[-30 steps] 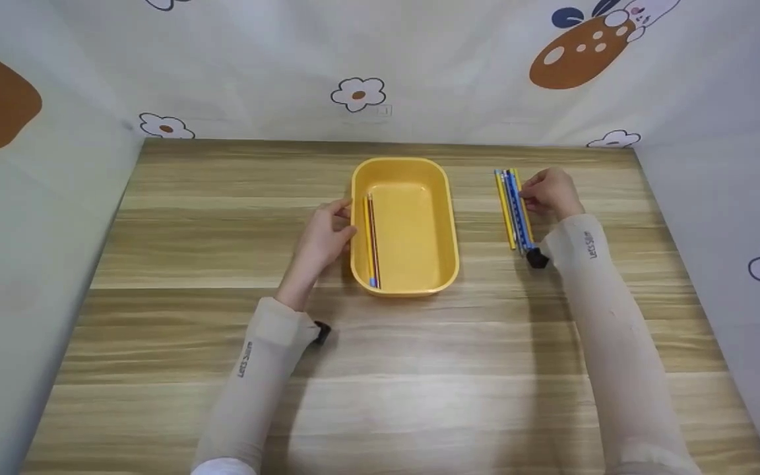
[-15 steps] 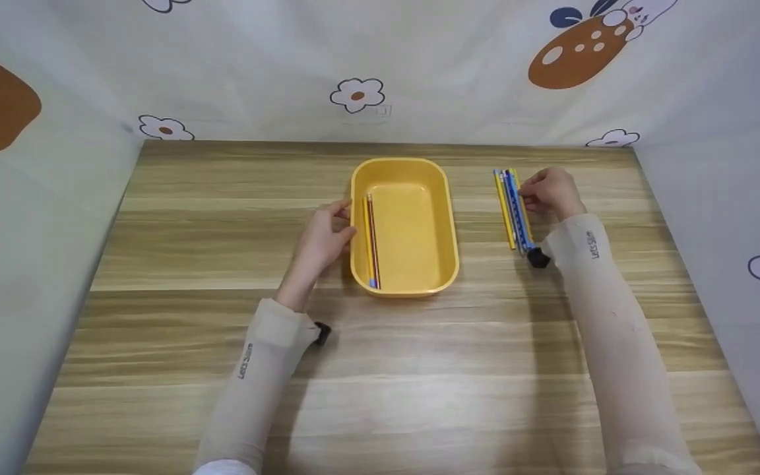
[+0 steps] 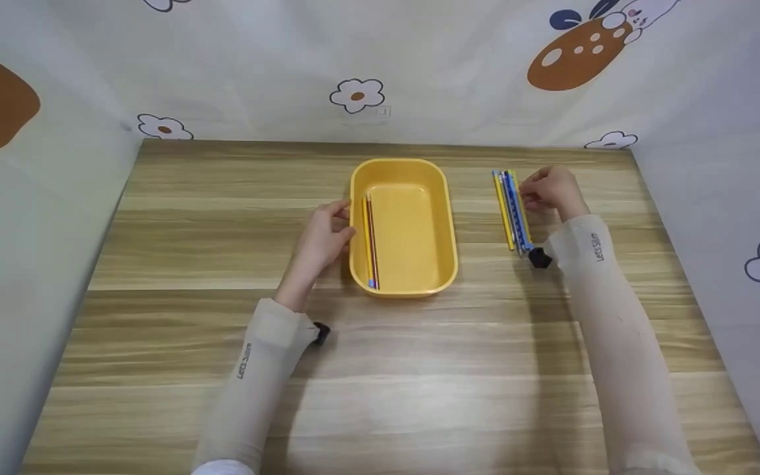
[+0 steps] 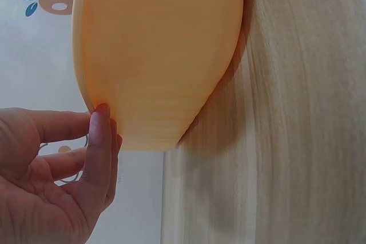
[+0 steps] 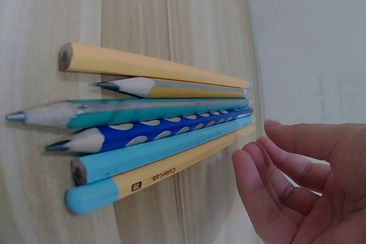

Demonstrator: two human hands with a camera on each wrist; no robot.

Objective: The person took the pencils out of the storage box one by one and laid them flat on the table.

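A yellow plastic box [image 3: 413,237] stands mid-table in the head view. My left hand [image 3: 317,241] holds its left rim; in the left wrist view, fingertips [image 4: 100,118] lie against the outer wall while another digit passes behind the rim. Along the box's left side lie a yellow pencil [image 3: 368,247] and a dark red one [image 3: 374,254]. To the right, several pencils lie side by side, including a blue one with pale grip dimples [image 5: 171,127] and a teal one [image 5: 108,112]. My right hand [image 3: 555,191] is beside their far ends, fingers loosely bent, a gap between thumb and fingertips.
The wood-grain table [image 3: 386,369] ends at a pale printed curtain [image 3: 254,72] behind, with similar walls on both sides. Black wrist cameras sit under both cuffs; the right one [image 3: 539,257] overlaps the pencils' near ends in the head view.
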